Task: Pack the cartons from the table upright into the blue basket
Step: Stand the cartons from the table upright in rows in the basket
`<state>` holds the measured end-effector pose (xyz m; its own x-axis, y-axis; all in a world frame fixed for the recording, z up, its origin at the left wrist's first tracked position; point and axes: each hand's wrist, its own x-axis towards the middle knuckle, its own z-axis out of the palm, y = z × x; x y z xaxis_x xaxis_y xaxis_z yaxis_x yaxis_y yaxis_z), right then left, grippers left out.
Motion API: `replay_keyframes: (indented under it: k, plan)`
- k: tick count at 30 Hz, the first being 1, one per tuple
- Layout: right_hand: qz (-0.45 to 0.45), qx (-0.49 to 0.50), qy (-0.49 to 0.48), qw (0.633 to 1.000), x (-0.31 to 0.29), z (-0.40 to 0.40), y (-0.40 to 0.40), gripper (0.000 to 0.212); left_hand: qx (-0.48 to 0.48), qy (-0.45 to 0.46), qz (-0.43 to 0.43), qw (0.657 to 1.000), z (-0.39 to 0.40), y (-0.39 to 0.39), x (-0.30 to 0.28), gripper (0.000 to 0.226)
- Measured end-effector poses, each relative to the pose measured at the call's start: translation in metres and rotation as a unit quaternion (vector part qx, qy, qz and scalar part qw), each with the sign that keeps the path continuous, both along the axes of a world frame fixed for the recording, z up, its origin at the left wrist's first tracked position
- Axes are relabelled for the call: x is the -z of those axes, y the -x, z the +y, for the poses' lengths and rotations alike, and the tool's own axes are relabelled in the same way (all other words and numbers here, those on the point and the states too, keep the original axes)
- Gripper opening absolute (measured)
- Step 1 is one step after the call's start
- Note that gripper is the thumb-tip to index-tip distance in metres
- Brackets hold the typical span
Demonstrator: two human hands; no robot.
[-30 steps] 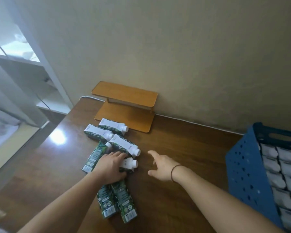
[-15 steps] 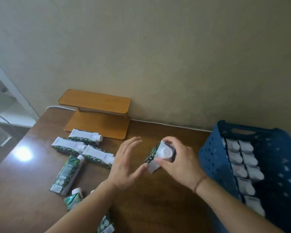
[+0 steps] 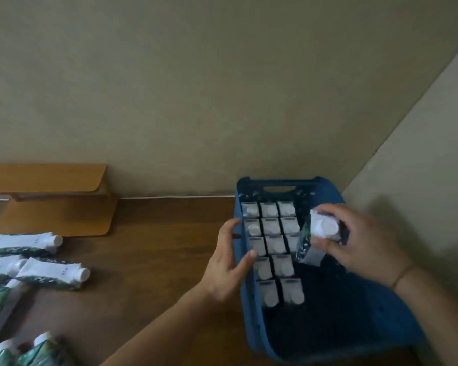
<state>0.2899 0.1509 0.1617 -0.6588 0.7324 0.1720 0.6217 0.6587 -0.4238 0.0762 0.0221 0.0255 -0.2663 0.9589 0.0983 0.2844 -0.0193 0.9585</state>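
Observation:
My right hand (image 3: 365,247) grips a green and white carton (image 3: 318,235) by its top, cap facing me, over the blue basket (image 3: 249,320). The carton hangs just right of the upright cartons (image 3: 271,245) that fill the basket's left part in rows. My left hand (image 3: 229,262) rests on the basket's left wall with its fingers spread, holding nothing. Several more cartons (image 3: 53,273) lie flat on the brown table (image 3: 154,249) at the left.
A small wooden shelf (image 3: 48,196) stands against the beige wall at the back left. The basket's right and near parts show a bare dark floor. More cartons (image 3: 24,350) lie at the bottom left corner.
My right hand has carried the carton rightward from above the table to over the basket. My left hand has moved from mid-air beside the carton to the basket's left wall. The view has swung right.

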Motion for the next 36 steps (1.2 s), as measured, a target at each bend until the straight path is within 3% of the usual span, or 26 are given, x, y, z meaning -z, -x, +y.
replay_keyframes:
  k: [3, 8, 12, 17, 20, 23, 27, 30, 32, 36]
  plan:
    - [-0.111, -0.019, -0.004, 0.994, 0.021, 0.008, -0.011, 0.053, -0.008, 0.008, -0.043, 0.999, 0.005, -0.014, 0.006, 0.071]
    - [-0.151, -0.081, 0.078, 0.982, 0.077, 0.029, -0.015, 0.046, -0.014, 0.018, -0.069, 0.997, 0.008, -0.014, 0.009, 0.07]
    - [-0.232, -0.083, 0.055, 0.968, 0.124, 0.036, -0.013, 0.056, -0.015, 0.006, -0.084, 0.996, 0.009, -0.018, 0.011, 0.071]
    - [-0.244, -0.072, 0.068, 0.965, 0.134, 0.034, -0.01, 0.058, -0.012, 0.011, -0.078, 0.997, 0.006, -0.016, 0.012, 0.071]
    - [-0.296, -0.067, 0.083, 0.949, 0.109, 0.031, -0.002, 0.052, 0.001, 0.046, -0.01, 0.999, -0.013, -0.004, 0.012, 0.072]
    - [-0.39, -0.052, 0.086, 0.915, 0.064, 0.026, 0.021, 0.05, 0.01, 0.155, 0.079, 0.985, -0.048, 0.028, 0.026, 0.071]
    - [-0.234, -0.03, -0.01, 0.972, 0.022, -0.021, 0.084, 0.039, 0.079, 0.305, 0.283, 0.906, -0.111, 0.092, 0.049, 0.07]
    - [-0.151, -0.137, -0.054, 0.977, 0.015, -0.081, 0.148, 0.04, 0.101, 0.326, 0.391, 0.855, -0.168, 0.136, 0.055, 0.079]
    - [-0.184, -0.226, -0.024, 0.956, 0.024, -0.119, 0.188, 0.042, 0.091, 0.303, 0.437, 0.842, -0.202, 0.159, 0.054, 0.069]
    - [-0.377, -0.32, 0.081, 0.865, 0.071, -0.187, 0.26, 0.062, 0.012, 0.272, 0.418, 0.867, -0.255, 0.192, 0.054, 0.054]
